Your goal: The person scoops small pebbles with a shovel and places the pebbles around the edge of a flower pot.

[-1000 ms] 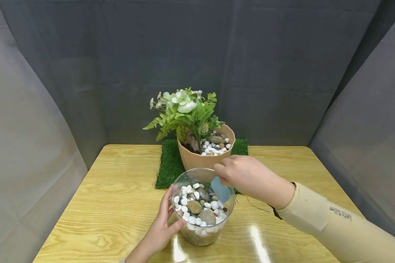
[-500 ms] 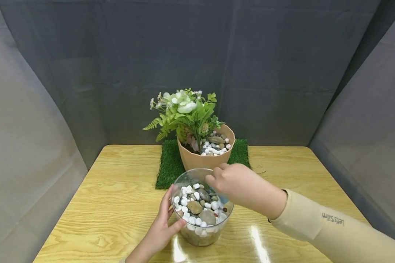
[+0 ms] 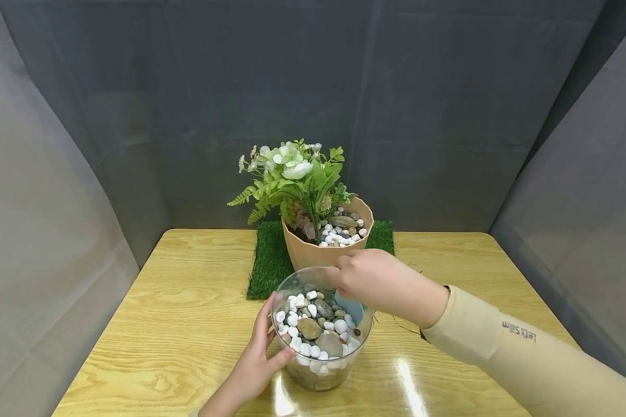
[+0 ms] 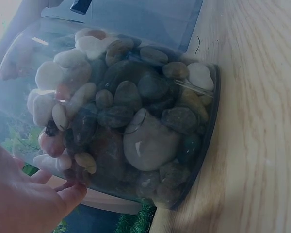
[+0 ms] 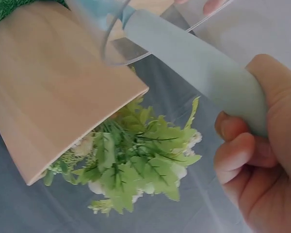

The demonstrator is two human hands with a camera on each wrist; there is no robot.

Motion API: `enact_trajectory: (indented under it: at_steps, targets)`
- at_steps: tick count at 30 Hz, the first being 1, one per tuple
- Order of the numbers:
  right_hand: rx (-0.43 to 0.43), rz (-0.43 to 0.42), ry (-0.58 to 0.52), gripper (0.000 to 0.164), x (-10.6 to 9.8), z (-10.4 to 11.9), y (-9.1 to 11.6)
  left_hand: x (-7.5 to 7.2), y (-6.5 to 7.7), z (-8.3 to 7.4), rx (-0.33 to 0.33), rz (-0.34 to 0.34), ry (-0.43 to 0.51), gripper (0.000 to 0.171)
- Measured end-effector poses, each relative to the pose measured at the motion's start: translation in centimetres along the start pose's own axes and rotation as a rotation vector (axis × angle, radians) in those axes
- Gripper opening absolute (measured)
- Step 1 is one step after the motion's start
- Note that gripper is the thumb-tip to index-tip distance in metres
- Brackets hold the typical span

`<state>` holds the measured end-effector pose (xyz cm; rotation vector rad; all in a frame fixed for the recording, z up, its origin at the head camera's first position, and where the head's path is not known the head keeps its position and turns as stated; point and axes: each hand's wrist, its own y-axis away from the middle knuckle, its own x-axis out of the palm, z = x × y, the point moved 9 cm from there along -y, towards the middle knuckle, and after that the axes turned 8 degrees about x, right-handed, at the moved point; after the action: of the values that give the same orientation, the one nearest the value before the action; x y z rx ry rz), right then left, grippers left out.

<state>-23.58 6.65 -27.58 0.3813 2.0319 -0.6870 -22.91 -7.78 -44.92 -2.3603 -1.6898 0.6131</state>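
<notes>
Against 1 s ago, the right hand [image 3: 386,284] has shifted slightly left in the head view; the blue tool [image 3: 350,310], mostly hidden 0.5 s ago, shows more of its blade again. That blade is inside the clear container [image 3: 317,381], right of the pebbles [image 3: 309,329]. The pebbles look unchanged, so I judge that the tool is at the pile's edge with none lifted out yet.

The right hand's fingers curl round the tool's handle, at right of the right wrist view. The left hand [image 3: 255,353] holds the container's left side, thumb in front and fingers behind, as 1 s ago. The container stands at lower centre on the tabletop [image 3: 188,301], before the flower pot [image 3: 313,255].
</notes>
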Motion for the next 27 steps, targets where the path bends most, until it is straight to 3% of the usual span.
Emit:
enact_trajectory:
  at_steps: [8,27]
  targets:
    - [0.061,0.001,-0.195,0.034,0.9,-1.9,-0.3,0.0,0.0,0.0,0.015,0.007,-0.016,0.098]
    - [0.081,0.007,-0.195,0.035,0.9,-2.1,-0.1,-0.1,0.0,-0.1,0.019,0.007,-0.02,0.099]
